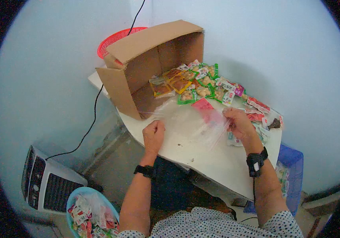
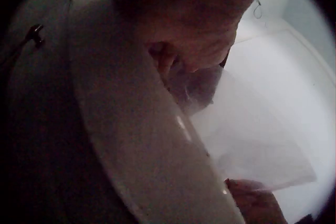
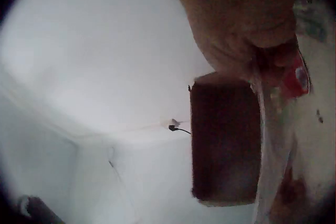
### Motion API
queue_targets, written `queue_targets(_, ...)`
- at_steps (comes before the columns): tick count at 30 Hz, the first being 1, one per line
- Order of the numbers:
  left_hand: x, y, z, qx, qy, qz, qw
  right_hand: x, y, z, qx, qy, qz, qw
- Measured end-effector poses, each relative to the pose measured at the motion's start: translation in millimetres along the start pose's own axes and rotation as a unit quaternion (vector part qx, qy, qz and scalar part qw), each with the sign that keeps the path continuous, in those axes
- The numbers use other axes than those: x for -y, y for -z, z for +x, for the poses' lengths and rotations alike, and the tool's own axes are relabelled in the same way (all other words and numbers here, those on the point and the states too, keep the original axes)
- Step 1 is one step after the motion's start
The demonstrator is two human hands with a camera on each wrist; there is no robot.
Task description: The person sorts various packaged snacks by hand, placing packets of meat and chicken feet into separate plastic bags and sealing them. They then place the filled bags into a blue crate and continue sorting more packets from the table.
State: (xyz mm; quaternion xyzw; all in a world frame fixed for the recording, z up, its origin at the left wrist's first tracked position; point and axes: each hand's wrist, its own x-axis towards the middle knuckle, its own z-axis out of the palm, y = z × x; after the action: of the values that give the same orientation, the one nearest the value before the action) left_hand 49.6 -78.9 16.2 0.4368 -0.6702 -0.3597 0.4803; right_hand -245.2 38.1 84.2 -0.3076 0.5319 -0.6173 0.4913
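Observation:
A clear plastic bag (image 1: 178, 125) is stretched over the white table between both hands. My left hand (image 1: 153, 137), curled, grips one side of it near the table's front edge; in the left wrist view the film (image 2: 252, 129) runs out from under its fingers. On the other side my right hand (image 1: 239, 125) pinches the bag between thumb and fingers. A pink-red packet (image 1: 206, 110) shows by the bag, overlapped by the film. In the right wrist view a red printed piece (image 3: 296, 82) sits right at the right hand's fingertips.
An open cardboard box (image 1: 118, 91) lies on its side at the back left, a red basket (image 1: 112, 39) behind it. Snack packets (image 1: 203, 92) spread from it rightward. Below stand a blue crate (image 1: 293, 158), a light-blue basin (image 1: 75, 194) of packets and a grey-black appliance (image 1: 61, 188).

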Motion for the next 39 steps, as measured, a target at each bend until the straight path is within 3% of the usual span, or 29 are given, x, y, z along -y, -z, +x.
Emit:
queue_targets(5,-18.0,3.1,-10.6,0.001,0.131,-0.178,0.975,-1.7,4.3,-9.7,-0.032,0.015,-0.182,0.983)
queue_targets(8,-46.1,4.2,-26.8,0.022,0.163,-0.127,0.978,-8.3,12.0,-2.8,0.003,0.029,-0.208,0.978)
queue_targets(11,-37.5,-6.5,-39.1,0.016,0.009,0.069,0.997,-16.3,11.0,-0.9,0.045,0.058,-0.255,0.964)
queue_targets(14,-35.3,-16.7,-46.5,-0.011,-0.091,0.166,0.982,-33.4,17.6,13.7,0.059,0.162,-0.343,0.923)
queue_targets(17,-43.4,-28.2,-51.3,-0.019,-0.224,0.259,0.939,-40.8,11.3,16.4,-0.025,0.317,-0.428,0.846)
queue_targets(20,-71.0,-45.4,-68.6,0.037,-0.298,0.339,0.891,-43.1,7.1,18.6,-0.063,0.278,-0.394,0.874)
queue_targets(23,-70.9,-62.6,-85.8,0.11,-0.263,0.355,0.891,-39.5,7.4,16.8,-0.066,0.207,-0.349,0.912)
queue_targets(26,-50.9,-65.4,-87.9,0.126,-0.174,0.397,0.893,-27.2,5.1,7.6,-0.031,0.109,-0.304,0.946)
queue_targets(29,-40.5,-58.2,-82.5,0.125,-0.163,0.42,0.884,-23.5,0.4,8.6,0.022,0.051,-0.32,0.946)
queue_targets(35,-31.3,-37.7,-64.5,0.123,-0.143,0.413,0.891,-18.4,-6.8,0.1,0.061,0.013,-0.374,0.925)
queue_targets(38,-32.9,-34.1,-65.9,0.082,-0.174,0.434,0.88,-17.9,-8.1,-1.0,0.068,-0.015,-0.36,0.93)
queue_targets(39,-36.1,-35.0,-66.7,0.069,-0.193,0.391,0.897,-19.5,-8.5,0.5,0.064,-0.012,-0.35,0.934)
